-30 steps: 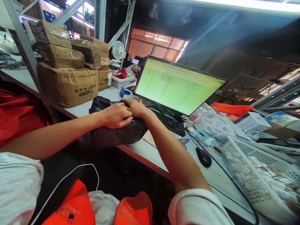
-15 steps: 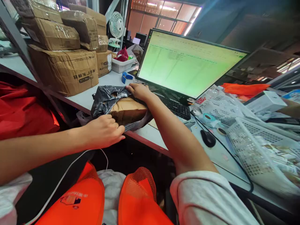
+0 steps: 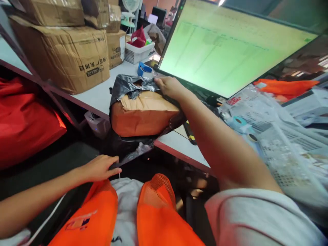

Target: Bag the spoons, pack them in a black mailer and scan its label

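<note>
At the desk edge (image 3: 179, 145) sits a brown box (image 3: 143, 114), half out of a black plastic bag (image 3: 129, 87). The bag is bunched up on top at the back & hangs down off the front of the desk. The right hand (image 3: 167, 87) is on the far top of the box, fingers curled tight on the crumpled bag there. The left hand (image 3: 98, 169) is down low, under the desk edge, w/ its fingers pinching the loose bottom end of the bag. The box pokes a bit over the edge, tipped toward the person.

Right behind the box is a big screen (image 3: 230, 54), all bright green. A blue tape roll (image 3: 143, 69) lies just past the bag. On the left are big cardboard boxes (image 3: 64, 51), stacked up, and a white basket (image 3: 139, 53) w/ red stuff in it. White trays (image 3: 289, 150) are on the right. An orange vest (image 3: 153, 218) shows at the bottom.
</note>
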Available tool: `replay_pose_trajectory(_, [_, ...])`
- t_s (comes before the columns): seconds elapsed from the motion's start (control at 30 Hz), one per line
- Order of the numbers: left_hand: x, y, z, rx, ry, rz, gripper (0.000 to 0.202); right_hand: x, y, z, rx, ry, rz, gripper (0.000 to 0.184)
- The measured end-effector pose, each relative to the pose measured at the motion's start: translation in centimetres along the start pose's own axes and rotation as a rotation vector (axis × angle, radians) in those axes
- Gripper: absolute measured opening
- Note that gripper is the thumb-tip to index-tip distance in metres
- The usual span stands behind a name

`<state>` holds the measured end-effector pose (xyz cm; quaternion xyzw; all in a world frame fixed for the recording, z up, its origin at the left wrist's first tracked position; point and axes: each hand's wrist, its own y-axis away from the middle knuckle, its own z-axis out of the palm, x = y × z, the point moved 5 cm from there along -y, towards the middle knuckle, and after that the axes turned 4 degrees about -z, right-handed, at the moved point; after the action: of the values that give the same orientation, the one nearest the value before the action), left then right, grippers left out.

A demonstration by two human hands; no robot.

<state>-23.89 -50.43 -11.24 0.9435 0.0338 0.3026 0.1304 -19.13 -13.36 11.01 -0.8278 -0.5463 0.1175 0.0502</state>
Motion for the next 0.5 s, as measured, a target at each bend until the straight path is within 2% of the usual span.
replay_pose_trajectory(0.03, [0.4,-0.3,-2.5,0.034,0.072,0.063,0.048,-0.3,0.1,-0.4,-0.014,-0.006,0.011,0.052])
replay_pose_trajectory(0.07, [0.7,-0.3,-5.5,0.149,0.157,0.126,0.043,-0.6,0.2,-0.8,-0.034,-0.019,0.027,0.049])
replay_pose_trajectory(0.13, [0.6,0.2,-11.7,0.53,0.291,0.214,0.033,-1.1,0.8,-2.1,-0.049,-0.07,0.05,0.047])
replay_pose_trajectory(0.2, [-0.3,1.0,-16.2,0.912,0.352,0.223,0.03,-1.9,1.6,-3.9,0.01,-0.124,0.049,0.051])
replay_pose_trajectory(0.27, [-1.5,0.3,-18.2,1.069,0.407,0.191,0.031,-3.2,2.5,-5.8,0.091,-0.116,-0.01,0.058])
replay_pose_trajectory(0.33, [-2.6,-1.7,-18.7,1.059,0.504,0.197,0.029,-4.9,3.4,-7.0,0.109,-0.057,-0.081,0.062])
replay_pose_trajectory(0.4, [-3.5,-3.8,-18.7,1.057,0.582,0.274,0.025,-6.4,3.9,-7.3,0.044,0.003,-0.121,0.059])
replay_pose_trajectory(0.5, [-5.8,-5.7,-19.1,1.145,0.728,0.331,0.023,-7.9,4.0,-6.3,-0.087,0.064,-0.167,0.058])
